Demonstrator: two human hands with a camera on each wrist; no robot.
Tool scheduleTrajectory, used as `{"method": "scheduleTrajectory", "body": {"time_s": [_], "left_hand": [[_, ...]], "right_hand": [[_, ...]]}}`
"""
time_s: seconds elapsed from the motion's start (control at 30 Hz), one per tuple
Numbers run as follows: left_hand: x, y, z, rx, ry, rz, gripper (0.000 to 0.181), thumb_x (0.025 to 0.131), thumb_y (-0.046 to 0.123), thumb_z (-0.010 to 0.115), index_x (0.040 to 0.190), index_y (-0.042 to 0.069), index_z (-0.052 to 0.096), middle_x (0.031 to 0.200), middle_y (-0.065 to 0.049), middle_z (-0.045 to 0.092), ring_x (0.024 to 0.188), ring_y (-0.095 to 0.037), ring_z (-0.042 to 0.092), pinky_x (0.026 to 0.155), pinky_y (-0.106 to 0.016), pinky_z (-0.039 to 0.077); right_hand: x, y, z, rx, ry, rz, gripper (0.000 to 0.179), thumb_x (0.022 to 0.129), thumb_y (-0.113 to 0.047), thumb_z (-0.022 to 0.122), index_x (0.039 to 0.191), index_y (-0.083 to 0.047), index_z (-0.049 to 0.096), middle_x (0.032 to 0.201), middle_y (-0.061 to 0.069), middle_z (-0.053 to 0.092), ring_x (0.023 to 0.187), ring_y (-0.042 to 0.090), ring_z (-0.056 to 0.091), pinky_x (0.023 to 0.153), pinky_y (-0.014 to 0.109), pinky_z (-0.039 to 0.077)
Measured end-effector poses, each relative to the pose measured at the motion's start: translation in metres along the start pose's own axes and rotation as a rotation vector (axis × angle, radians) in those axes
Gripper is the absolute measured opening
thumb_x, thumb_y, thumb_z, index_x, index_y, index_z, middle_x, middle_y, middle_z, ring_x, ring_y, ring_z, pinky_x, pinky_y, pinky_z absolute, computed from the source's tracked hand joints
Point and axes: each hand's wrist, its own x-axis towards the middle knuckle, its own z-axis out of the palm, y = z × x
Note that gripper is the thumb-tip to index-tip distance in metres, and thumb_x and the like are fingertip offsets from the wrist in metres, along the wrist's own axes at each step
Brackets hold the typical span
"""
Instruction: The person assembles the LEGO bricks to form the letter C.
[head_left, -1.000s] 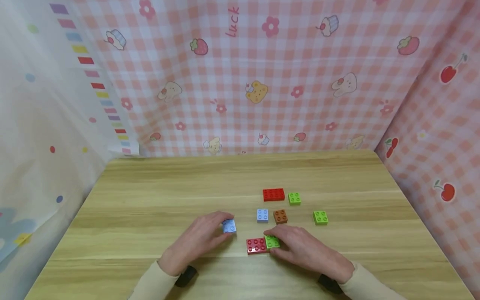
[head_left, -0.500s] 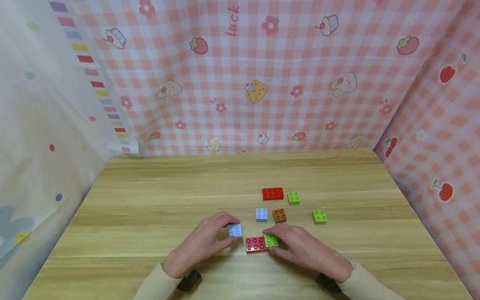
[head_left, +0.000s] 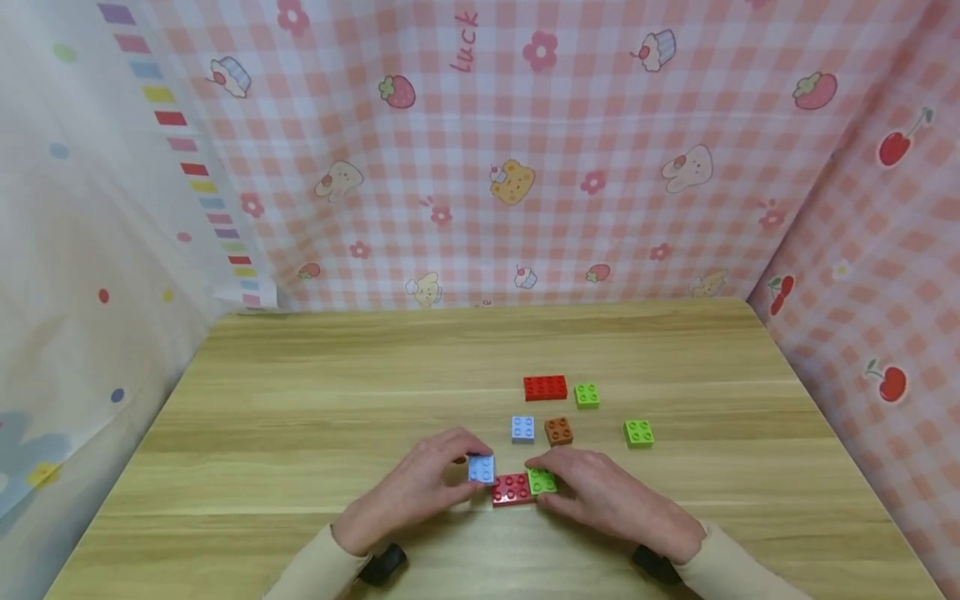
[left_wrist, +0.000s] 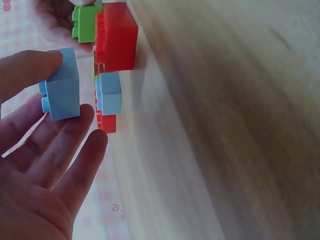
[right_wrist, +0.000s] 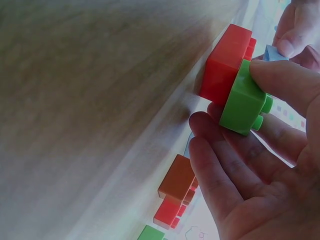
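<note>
My left hand [head_left: 420,479] pinches a light blue four-stud toy brick [head_left: 482,469] between thumb and fingers. In the left wrist view that blue brick [left_wrist: 65,92] is held studs-up, higher than the red brick [left_wrist: 121,40] on the table. The red brick [head_left: 511,490] lies just right of it in the head view. A light green four-stud brick [head_left: 542,481] sits on the red brick's right end. Thumb and fingers of my right hand [head_left: 607,496] grip this green brick [right_wrist: 242,102] by opposite sides; the red brick's left studs are bare.
Behind the hands lie another light blue brick [head_left: 522,429] and a brown brick [head_left: 558,431]. Farther back are a long red brick [head_left: 545,387] and a green brick [head_left: 587,396]. One more green brick [head_left: 639,433] stands to the right on the wooden table [head_left: 315,367].
My left hand has carried the light blue brick rightward and slightly nearer, up to the red brick's left end. My right hand keeps its grip on the green brick, almost still.
</note>
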Motion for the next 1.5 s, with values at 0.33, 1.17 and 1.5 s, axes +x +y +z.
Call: {"method": "scheduleTrajectory", "body": {"time_s": [0.33, 1.17, 1.5], "left_hand": [[0.002, 0.002, 0.006, -0.004, -0.043, -0.009, 0.036, 0.091, 0.019, 0.08, 0.124, 0.014, 0.067, 0.12, 0.005, 0.067, 0.11, -0.009, 0.063, 0.1, -0.036, 0.054], [0.011, 0.009, 0.015, 0.109, -0.14, -0.019, 0.031, 0.091, 0.025, 0.082, 0.118, 0.012, 0.073, 0.103, 0.011, 0.062, 0.086, -0.004, 0.056, 0.079, -0.021, 0.052], [0.01, 0.006, 0.014, 0.109, -0.14, -0.006, 0.029, 0.092, 0.024, 0.081, 0.117, 0.012, 0.074, 0.101, 0.011, 0.061, 0.086, -0.005, 0.057, 0.081, -0.023, 0.053]], "right_hand": [[0.001, -0.003, -0.001, 0.008, 0.002, 0.0, 0.041, 0.095, -0.029, 0.077, 0.131, -0.01, 0.068, 0.125, 0.001, 0.07, 0.111, 0.013, 0.065, 0.095, 0.04, 0.057], [-0.003, -0.001, 0.0, -0.002, 0.017, 0.0, 0.04, 0.094, -0.028, 0.079, 0.128, -0.009, 0.069, 0.12, 0.0, 0.071, 0.107, 0.012, 0.065, 0.091, 0.039, 0.058], [-0.003, -0.001, 0.0, 0.007, 0.025, -0.012, 0.04, 0.094, -0.027, 0.079, 0.128, -0.009, 0.069, 0.12, 0.001, 0.071, 0.107, 0.012, 0.066, 0.091, 0.039, 0.058]]}}
